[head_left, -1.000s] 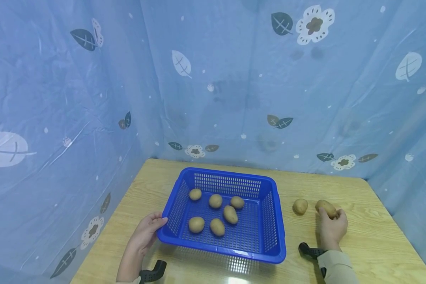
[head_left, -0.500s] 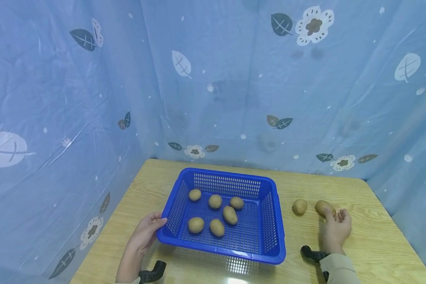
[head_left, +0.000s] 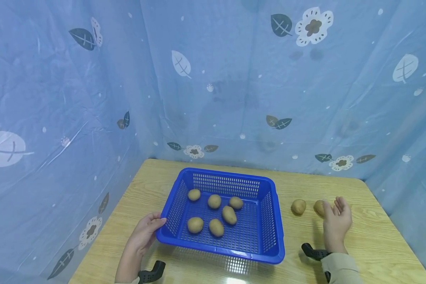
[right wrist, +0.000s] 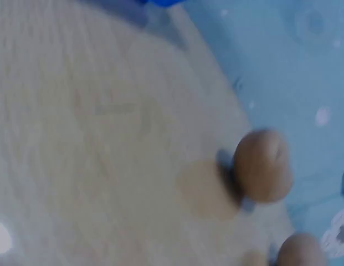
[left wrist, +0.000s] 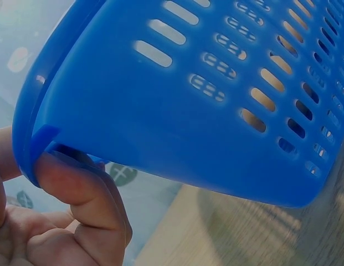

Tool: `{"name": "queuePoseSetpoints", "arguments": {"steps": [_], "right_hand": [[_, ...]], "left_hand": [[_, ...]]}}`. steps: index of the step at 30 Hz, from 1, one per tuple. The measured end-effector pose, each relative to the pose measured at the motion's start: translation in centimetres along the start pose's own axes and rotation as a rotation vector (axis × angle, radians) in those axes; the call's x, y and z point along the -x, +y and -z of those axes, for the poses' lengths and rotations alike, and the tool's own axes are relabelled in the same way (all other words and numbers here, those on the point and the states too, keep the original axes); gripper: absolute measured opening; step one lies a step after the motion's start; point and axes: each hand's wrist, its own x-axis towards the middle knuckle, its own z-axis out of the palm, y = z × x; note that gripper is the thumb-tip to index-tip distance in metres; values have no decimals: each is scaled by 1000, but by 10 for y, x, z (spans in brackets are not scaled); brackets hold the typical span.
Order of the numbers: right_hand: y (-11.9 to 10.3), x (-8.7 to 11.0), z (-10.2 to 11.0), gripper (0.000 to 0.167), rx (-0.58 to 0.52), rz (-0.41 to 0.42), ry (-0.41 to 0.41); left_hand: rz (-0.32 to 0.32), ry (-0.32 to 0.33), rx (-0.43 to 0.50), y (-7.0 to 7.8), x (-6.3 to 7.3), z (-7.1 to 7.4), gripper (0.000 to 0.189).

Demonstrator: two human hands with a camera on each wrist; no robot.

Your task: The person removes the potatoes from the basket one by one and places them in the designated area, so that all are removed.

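A blue plastic basket [head_left: 220,251] with slotted walls stands on the table, several potatoes spread over its floor, among them one potato [head_left: 216,227] near the front. At its left end my left hand [head_left: 144,234] pinches the rim; the left wrist view shows curled fingers under the basket's lip [left wrist: 29,111]. To the right of the basket lie two loose potatoes. My right hand [head_left: 337,223], palm upward with fingers loosely bent and holding nothing, partly covers the farther right potato [head_left: 318,208]. The other potato [head_left: 298,207] lies left of it. Both show blurred in the right wrist view, without the hand.
The wooden table [head_left: 380,236] ends at a blue patterned curtain [head_left: 234,98] behind and at both sides. A black wrist mount [head_left: 314,252] sticks out beside the right sleeve, another wrist mount [head_left: 152,272] beside the left wrist.
My right hand has let go of the right-hand loose potato, drawn back slightly to the right and turned its palm up. The left hand keeps its grip on the basket.
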Motion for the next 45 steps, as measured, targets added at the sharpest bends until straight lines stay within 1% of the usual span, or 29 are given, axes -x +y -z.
{"name": "queuePoseSetpoints", "arguments": {"steps": [1,6,11,19,24,27,31,35,39,43,45], "right_hand": [[-3,1,-2,64,-3,15,-9],[-21,2,-11,60,-105,70,-41],[-39,6,-22,58,-169,145,-87],[-66,20,-35,56,-142,286,-173],[-82,27,-42,57,-163,356,-220],[-92,32,-45,56,-206,378,-244],[-103,37,-50,56,-232,402,-280],[-112,42,-55,55,-252,414,-312],[-120,48,-61,54,-285,419,-344],[-124,53,-68,54,-316,420,-369],[-125,56,-72,53,-310,423,-377]], "left_hand": [[0,-5,0,0,0,0,39],[-3,-20,4,-1,0,1,40],[-5,-15,5,-1,0,1,39],[0,18,4,-1,0,0,38],[1,35,8,-2,-1,-2,36],[2,38,11,-2,-1,-2,36],[-2,32,6,-2,-1,-1,35],[-10,11,-2,-2,0,-1,37],[-19,-9,2,-3,0,0,38],[-27,-15,4,-3,0,0,37],[-28,-18,4,-3,0,1,37]]}}
